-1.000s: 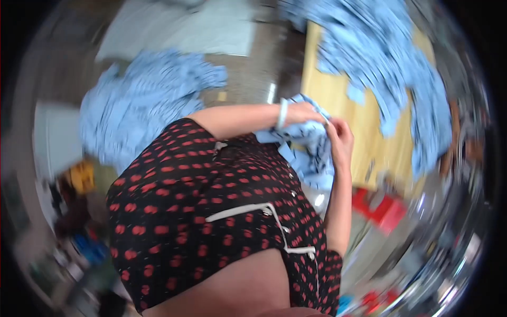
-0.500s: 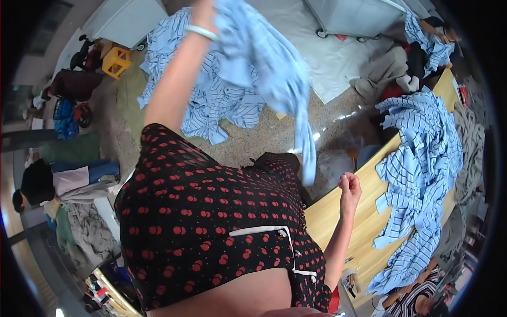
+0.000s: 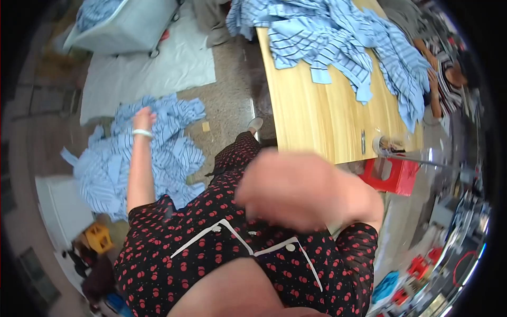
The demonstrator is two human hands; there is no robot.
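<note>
My left arm reaches out over a pile of blue striped shirts (image 3: 174, 153) on the floor at the left. At its end my left hand (image 3: 144, 117), a pale bangle at the wrist, looks closed with the fingers curled, and no garment hangs from it. Close in front of my chest is my right hand (image 3: 288, 190), smeared by motion, its fingers unreadable. More blue striped shirts (image 3: 322, 39) lie heaped across the far part of the wooden table (image 3: 306, 116), apart from both hands.
A grey wheeled bin (image 3: 124, 31) holding blue cloth stands on a white sheet (image 3: 185, 68) at the far left. Under the table's near corner is a red stool (image 3: 393, 177); a small round container (image 3: 383, 145) sits above it. A person in stripes (image 3: 451, 79) works across the table.
The blue striped shirt that swung from my left hand no longer hangs there. My right hand has come from the table edge to my chest. The view has turned right.
</note>
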